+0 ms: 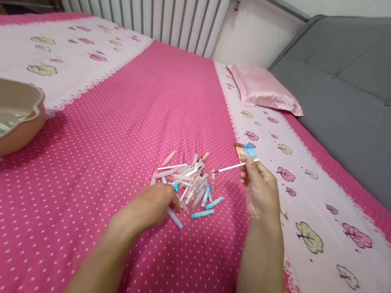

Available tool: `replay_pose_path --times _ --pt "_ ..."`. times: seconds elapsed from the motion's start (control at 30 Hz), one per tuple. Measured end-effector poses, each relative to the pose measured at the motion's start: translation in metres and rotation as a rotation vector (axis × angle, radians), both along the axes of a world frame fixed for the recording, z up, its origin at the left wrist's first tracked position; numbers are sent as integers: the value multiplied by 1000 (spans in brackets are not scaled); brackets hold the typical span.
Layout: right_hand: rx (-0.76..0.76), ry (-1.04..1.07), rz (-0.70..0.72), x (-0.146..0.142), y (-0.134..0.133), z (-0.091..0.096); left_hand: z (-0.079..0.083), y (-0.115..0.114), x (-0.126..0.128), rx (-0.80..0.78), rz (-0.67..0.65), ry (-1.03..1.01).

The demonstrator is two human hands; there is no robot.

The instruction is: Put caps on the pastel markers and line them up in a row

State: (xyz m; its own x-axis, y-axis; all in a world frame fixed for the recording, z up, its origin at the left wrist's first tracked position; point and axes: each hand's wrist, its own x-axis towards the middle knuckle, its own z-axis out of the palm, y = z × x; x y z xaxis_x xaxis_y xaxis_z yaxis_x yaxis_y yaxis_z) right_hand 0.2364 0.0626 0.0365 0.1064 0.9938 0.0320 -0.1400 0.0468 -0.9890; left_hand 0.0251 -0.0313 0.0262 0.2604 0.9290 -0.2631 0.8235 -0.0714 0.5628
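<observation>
A loose pile of slim marker-like sticks [196,191] lies on the pink bedspread, in pale pink, white and blue. My left hand [156,203] reaches into its near left side with curled fingers; the fingertips are partly hidden, and what they grip cannot be made out. A blue-ended piece [175,188] and a pale lavender stick [175,218] lie right by those fingers. Between thumb and fingers, my right hand [259,186] pinches a thin white stick with a dark tip [230,167], pointing left toward the pile. Just beyond it is a neat row of brown, orange and blue sticks [246,151].
A beige and orange basin [26,122] stands at the left on the bedspread [121,124], with some light pieces inside. A pink pillow [262,88] rests near the grey headboard [356,79]. The white radiator [143,6] runs along the far wall.
</observation>
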Motion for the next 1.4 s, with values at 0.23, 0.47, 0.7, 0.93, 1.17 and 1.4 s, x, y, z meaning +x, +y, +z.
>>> replay_pose_path --times 0.23,0.47,0.7,0.93,1.17,1.4 --pt "5 -4 -3 0 -1 1 -11 10 12 9 -2 99" --pt "-6 3 6 -1 -2 2 -4 2 7 120 -58 -2" --pt "2 22 12 -2 -2 3 1 11 14 320 41 -187" --pt "3 -6 39 -4 -5 5 -5 19 21 333 271 -224" --pt "28 -51 71 -8 -6 4 -3 16 22 333 275 -224" --pt "51 -93 55 -9 -6 4 -2 16 22 332 243 -247"
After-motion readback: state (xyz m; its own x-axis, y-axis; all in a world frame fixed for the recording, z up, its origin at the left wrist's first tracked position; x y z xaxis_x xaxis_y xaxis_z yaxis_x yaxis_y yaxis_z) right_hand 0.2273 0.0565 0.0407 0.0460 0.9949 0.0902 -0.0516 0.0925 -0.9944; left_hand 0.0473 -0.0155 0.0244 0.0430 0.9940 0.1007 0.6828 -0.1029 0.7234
